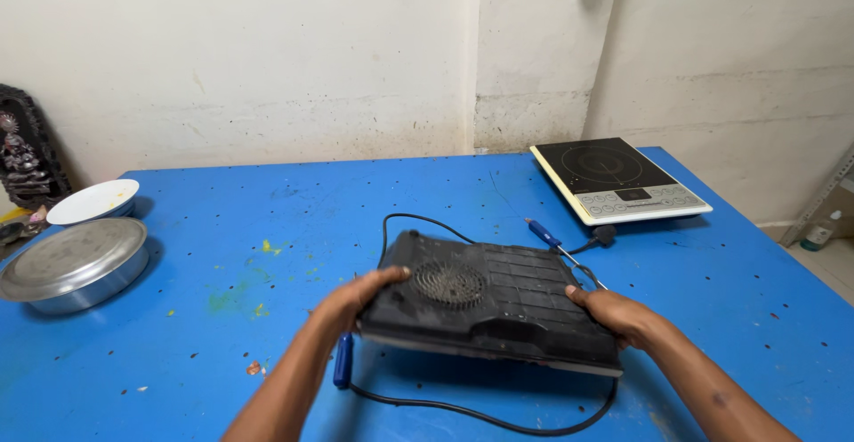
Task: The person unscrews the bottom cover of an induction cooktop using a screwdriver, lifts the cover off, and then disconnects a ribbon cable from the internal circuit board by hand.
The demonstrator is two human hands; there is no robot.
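Note:
A black induction cooktop [498,304] lies upside down on the blue table [267,220], its vented underside and round fan grille facing up. My left hand [356,298] grips its left edge, thumb on top. Its right edge is held by my right hand [614,313]. The near edge looks lifted slightly off the table. A black power cord [463,411] loops around it. A blue-handled screwdriver [556,245] lies just behind the cooktop. Another blue handle [342,360] sits under my left wrist.
A second induction cooktop [618,180], face up, sits at the far right corner. A lidded steel pan [76,264] and a white plate [93,200] stand at the left edge beside a dark figurine [22,153]. Walls close off the back.

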